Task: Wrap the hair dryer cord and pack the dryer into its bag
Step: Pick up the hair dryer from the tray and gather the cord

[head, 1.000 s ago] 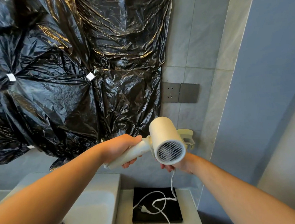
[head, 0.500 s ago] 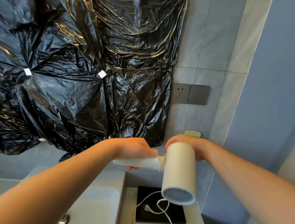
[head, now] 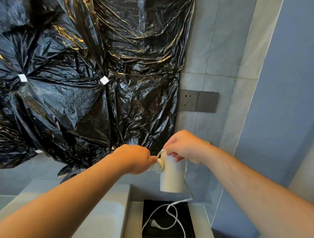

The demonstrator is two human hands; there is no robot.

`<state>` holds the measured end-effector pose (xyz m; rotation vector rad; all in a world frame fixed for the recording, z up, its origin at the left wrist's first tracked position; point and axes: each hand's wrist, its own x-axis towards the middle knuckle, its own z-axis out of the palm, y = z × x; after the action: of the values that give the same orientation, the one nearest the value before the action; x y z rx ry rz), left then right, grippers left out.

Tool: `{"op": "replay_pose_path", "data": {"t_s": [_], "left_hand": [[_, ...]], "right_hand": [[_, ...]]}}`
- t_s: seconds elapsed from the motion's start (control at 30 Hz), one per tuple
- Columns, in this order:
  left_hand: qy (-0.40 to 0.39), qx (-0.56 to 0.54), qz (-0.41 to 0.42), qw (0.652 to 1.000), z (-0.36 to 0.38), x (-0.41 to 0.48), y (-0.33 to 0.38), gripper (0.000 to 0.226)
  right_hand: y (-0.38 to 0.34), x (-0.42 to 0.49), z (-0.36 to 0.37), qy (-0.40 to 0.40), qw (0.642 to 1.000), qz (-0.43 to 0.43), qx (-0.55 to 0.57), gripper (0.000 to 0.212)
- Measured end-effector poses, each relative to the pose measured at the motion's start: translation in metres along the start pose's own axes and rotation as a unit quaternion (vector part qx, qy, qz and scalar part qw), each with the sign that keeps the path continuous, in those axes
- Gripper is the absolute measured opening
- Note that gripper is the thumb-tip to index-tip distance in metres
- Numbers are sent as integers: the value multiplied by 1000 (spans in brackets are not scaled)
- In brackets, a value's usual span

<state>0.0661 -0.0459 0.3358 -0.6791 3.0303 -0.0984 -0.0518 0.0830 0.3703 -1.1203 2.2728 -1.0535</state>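
We note the left hand [head: 136, 158] closed around the handle of the white cylindrical plastic hair dryer [head: 173, 175], holding it out over the counter; most of the handle is hidden in the fist. The right hand [head: 185, 146] is closed at the top of the dryer barrel, fingers pinching a short loop of the white flexible power cord [head: 166, 214] just where handle and barrel meet. The barrel hangs downward from between both hands.

Judged step: start of the cord wrap, first turn being laid at the handle joint. No full turns are visible on the dryer.

The cord runs down behind the barrel on its right side, then lies slack in loose loops, plug end included, on a flat black square item [head: 188, 234], which rests on the pale grey counter [head: 132, 231] directly below the hands. Whether that black item is the bag, we cannot tell.

Next move, in our judgement: the left hand holds the dryer steady while the right draws up slack and winds it evenly, with the plug secured last.
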Motion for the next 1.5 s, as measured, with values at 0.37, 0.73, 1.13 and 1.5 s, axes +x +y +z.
{"op": "replay_pose_path", "data": {"t_s": [0.37,0.73,1.13,1.5], "left_hand": [[102,-160,-70,979,4,9,8,33],[14,-497,-134,857,14,10,13,54],[-53,-559,-95,822,15,4,6,71],[-124,-538,-3,834,14,2,-24,63]], "right_hand": [[11,-14,36,90,963,1,254,15],[42,-26,58,216,968,-76,106,18],[71,-38,68,106,981,-115,112,31],[108,-29,35,-98,934,37,342,16]]}}
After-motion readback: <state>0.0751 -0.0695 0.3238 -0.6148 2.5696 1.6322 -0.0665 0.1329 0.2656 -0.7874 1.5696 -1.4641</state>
